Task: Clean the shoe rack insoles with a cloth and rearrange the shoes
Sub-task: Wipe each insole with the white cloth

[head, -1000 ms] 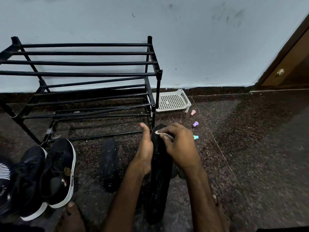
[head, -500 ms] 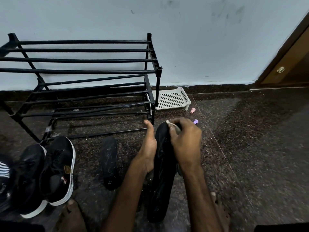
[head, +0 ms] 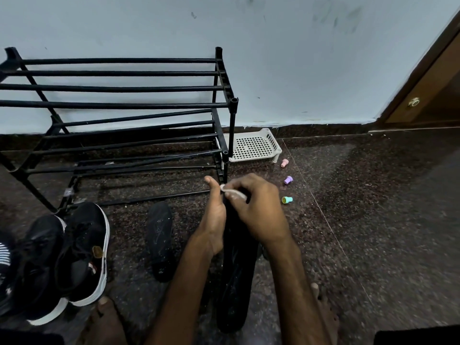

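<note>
Held item: black insole [head: 236, 275], upright before shoe rack [head: 119, 105], lower end down near floor. Gripped along its left edge by left hand [head: 214, 220], thumb raised. At top end, right hand [head: 258, 215] pinches small white cloth [head: 232, 192] against it (cloth mostly hidden under fingers). Floor, just left: second insole [head: 160, 237], lying flat. Further left: black sneakers [head: 82, 252].

Cloth [head: 234, 193] mostly hidden beneath right fingers [head: 249, 185]
</note>
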Demonstrator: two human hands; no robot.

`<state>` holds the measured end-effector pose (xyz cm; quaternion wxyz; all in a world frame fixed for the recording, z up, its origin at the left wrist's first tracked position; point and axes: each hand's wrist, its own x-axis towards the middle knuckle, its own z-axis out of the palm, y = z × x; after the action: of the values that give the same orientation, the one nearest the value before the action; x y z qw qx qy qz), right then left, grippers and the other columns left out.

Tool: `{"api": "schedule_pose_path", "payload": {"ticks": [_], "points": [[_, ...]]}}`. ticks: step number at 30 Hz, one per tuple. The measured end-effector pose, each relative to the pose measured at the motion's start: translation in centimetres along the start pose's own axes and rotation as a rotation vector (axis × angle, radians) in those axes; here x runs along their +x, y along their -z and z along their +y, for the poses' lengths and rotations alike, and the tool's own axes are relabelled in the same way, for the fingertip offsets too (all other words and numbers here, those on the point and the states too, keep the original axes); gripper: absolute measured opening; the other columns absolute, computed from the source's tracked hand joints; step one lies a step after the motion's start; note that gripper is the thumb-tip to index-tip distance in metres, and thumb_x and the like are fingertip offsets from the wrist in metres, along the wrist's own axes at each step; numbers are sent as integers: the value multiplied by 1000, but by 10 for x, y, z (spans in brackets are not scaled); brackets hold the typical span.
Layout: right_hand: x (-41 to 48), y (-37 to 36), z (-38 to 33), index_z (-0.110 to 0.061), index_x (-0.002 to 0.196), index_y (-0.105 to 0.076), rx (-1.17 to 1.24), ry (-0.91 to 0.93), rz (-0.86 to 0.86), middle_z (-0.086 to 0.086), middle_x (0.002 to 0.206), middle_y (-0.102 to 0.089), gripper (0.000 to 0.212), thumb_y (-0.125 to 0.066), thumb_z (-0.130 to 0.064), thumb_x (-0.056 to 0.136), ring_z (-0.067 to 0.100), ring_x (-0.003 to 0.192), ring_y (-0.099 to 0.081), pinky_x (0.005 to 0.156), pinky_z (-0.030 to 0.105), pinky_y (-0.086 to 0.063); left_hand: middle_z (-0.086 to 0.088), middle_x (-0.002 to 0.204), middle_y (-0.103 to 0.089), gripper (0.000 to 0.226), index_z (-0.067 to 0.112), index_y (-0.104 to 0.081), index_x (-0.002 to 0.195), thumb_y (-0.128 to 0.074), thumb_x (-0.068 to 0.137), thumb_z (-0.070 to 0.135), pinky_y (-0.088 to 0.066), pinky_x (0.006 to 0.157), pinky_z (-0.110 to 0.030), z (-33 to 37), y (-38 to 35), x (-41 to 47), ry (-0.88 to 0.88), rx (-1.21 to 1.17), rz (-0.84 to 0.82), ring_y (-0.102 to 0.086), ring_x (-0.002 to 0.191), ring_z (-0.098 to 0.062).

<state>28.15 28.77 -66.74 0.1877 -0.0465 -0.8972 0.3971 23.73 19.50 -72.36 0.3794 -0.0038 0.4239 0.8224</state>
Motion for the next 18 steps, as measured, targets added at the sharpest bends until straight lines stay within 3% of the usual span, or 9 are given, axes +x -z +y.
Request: {"api": "schedule_pose_path", "payload": {"ticks": [2,4,7,9,12,14,16,18], "points": [[-2,4,6,-17,91,-76,-16,-48,-66,-8,91,-70,11,-73,-10,83,3,84,-64,81,24,-53,-24,89,-66,108,-3,-67,98,-21,71,92,-54,82,-40,2,4,-1,-7,11,5,-64,89,-35],[-4,9,14,-16,92,-75,-87,-123,51,-6,91,-69,9,-72,-12,84,5,81,-64,81,28,-55,-19,86,-68,107,1,-71,97,-13,76,88,-55,73,-35,4,3,-2,7,5,-56,-65,81,-30],[0,7,9,-15,95,-74,-153,-115,204,-4,94,-67,9,-70,-14,87,10,83,-63,82,31,-54,-22,105,-64,106,5,-67,113,-16,74,89,-50,87,-41,2,-3,-2,15,-19,-60,-60,101,-35],[2,2,-1,-16,93,-75,-52,-41,134,-7,92,-67,9,-71,-12,86,6,83,-63,80,23,-53,-24,107,-57,101,6,-64,110,-21,74,90,-45,91,-43,1,-3,-2,-13,-5,-16,-51,111,-38],[-1,1,-2,-17,90,-76,3,-52,-70,-8,90,-70,10,-73,-11,82,3,83,-64,81,24,-54,-20,88,-65,98,4,-69,94,-23,74,88,-54,79,-38,3,0,-3,-4,-16,15,-63,94,-35],[-3,4,10,-18,87,-76,-28,-130,-1,-7,89,-71,8,-74,-12,81,6,81,-66,80,34,-56,-18,84,-69,103,2,-72,93,-16,76,87,-56,74,-35,5,2,-3,-7,-2,-60,-67,81,-29],[-2,5,14,-16,88,-75,-120,-151,144,-5,91,-69,8,-72,-11,82,12,82,-66,80,38,-56,-17,91,-69,106,3,-73,96,-12,76,88,-54,81,-36,5,0,-4,2,-4,-100,-65,86,-28],[0,2,6,-16,90,-74,-101,-112,199,-4,92,-68,8,-71,-11,84,11,83,-64,82,32,-55,-22,99,-63,105,3,-70,99,-16,73,90,-50,87,-37,4,-2,-3,11,-30,-74,-62,95,-31]]}}
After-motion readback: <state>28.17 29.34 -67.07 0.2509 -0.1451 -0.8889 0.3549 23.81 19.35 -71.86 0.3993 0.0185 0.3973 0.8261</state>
